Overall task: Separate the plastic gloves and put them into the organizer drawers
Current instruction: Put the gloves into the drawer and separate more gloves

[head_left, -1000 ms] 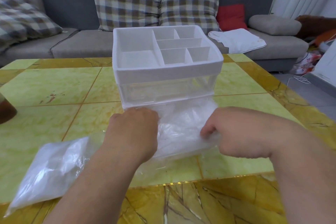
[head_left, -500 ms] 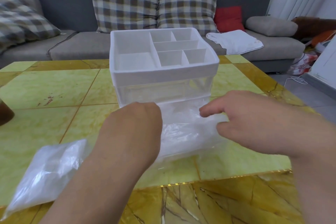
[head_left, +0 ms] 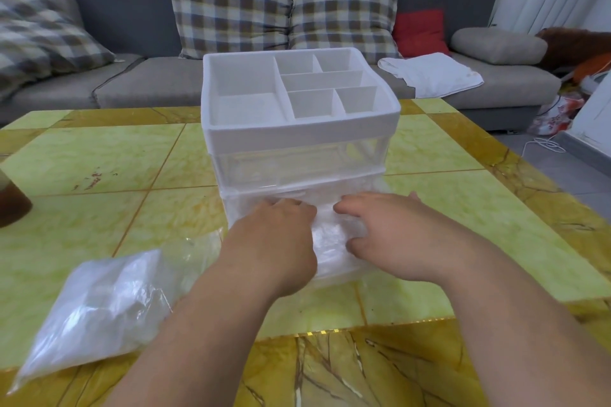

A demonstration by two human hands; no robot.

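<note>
The right hand's fingers point(head_left: 350, 208) lie fairly straight and spread, reaching leftward and pressing flat on a wad of clear plastic gloves point(head_left: 330, 241), with the thumb tucked low against the same wad; nothing is pinched there. The left hand point(head_left: 274, 241) sits just beside the right hand point(head_left: 396, 235), its fingers bent forward and down over the gloves, the tips hidden behind the knuckles, so it cannot be told whether they grip the plastic or only push on it. The gloves lie directly under and between both hands, inside the pulled-out lower drawer point(head_left: 344, 276) of the white organizer point(head_left: 297, 139). Judging from this, one batch is being tamped into place and the drawer has yet to be slid shut. The upper drawer point(head_left: 291, 165) is closed, and its contents are too hard to make out through the clear front. A bag point(head_left: 99, 301) holding more gloves lies on the green table point(head_left: 99, 158), well to the left of the hands, so a good share of the sorting appears to remain.
</note>
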